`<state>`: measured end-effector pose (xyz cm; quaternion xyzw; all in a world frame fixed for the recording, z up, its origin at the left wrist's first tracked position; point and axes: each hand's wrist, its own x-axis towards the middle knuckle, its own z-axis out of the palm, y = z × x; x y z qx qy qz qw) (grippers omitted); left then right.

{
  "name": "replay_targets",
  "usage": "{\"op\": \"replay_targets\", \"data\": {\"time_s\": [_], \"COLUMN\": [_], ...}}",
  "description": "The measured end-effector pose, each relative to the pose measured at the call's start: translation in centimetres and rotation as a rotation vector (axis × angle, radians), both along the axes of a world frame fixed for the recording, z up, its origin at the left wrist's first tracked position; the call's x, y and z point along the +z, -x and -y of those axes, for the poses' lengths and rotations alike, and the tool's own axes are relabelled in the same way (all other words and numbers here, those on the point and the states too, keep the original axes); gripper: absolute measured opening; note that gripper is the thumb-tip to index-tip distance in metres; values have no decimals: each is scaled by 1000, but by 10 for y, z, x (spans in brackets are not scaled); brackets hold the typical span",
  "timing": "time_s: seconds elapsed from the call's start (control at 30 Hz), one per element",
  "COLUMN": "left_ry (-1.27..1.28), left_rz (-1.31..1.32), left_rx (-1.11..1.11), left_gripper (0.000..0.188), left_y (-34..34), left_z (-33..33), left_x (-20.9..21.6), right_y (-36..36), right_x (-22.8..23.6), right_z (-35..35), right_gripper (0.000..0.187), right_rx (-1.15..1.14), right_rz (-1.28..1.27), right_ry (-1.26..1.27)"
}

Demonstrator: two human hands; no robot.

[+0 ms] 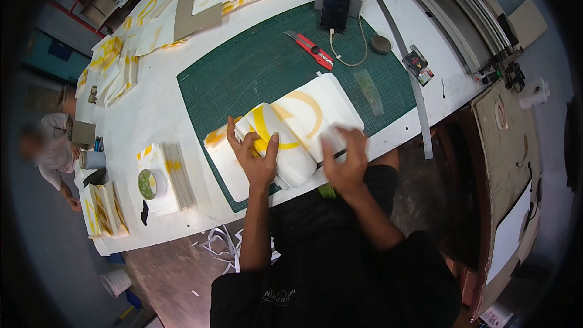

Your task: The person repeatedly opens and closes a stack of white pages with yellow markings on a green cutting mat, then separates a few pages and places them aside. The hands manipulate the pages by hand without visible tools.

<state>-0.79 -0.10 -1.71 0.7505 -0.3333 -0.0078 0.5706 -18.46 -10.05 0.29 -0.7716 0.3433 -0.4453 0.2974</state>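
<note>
Working: we judge that we are in the middle of folding or creasing a white sheet with yellow curved bands (291, 118), which lies on the green cutting mat (243, 67) at the near edge of the tabletop (152, 115).
Left hand: our left hand (255, 155) is spread open, fingers raised and splayed, with the thumb and fingertips resting on the left part of the sheet where its edges lift in layers; it grips nothing.
Right hand: our right hand (346, 161) lies palm down on the sheet's near right corner; a thin dark tool (331, 158) pokes out beneath it, and the hand looks closed on it, though motion blur keeps us from being sure of the grip.
Sheet relative to hands: it sits directly under both hands and reaches away from us toward the middle of the mat; the left hand touches its folded left side, the right hand its lower right edge.
Next move, as we judge it: the fold needs the left hand to pin the layers flat while the right draws along the crease, keeping the edges lined up.
Nearby: a red utility knife (310, 45) lies farther up the mat, well apart from both hands; a roll of tape (149, 183) sits to the left beside stacked folded pieces (176, 176).
</note>
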Motion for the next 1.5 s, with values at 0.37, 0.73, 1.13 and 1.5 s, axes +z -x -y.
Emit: {"op": "replay_targets", "data": {"time_s": [0.37, 0.73, 1.13, 1.5], "left_ry": [124, 223, 89, 89], "left_rz": [-58, -182, -81, -57], "left_rx": [-57, -33, -26, 22], "left_gripper": [79, 84, 14, 14], "left_y": [-5, -1, 0, -1], "left_z": [0, 1, -3, -3], "left_x": [-7, -5, 3, 2], "right_y": [13, 10, -11, -15], "right_x": [-21, -2, 13, 18], "right_z": [27, 12, 6, 6], "right_gripper": [33, 34, 53, 65], "right_rx": [-185, 419, 347, 100], "right_rz": [-408, -120, 51, 61], "right_ry": [299, 191, 78, -45]}}
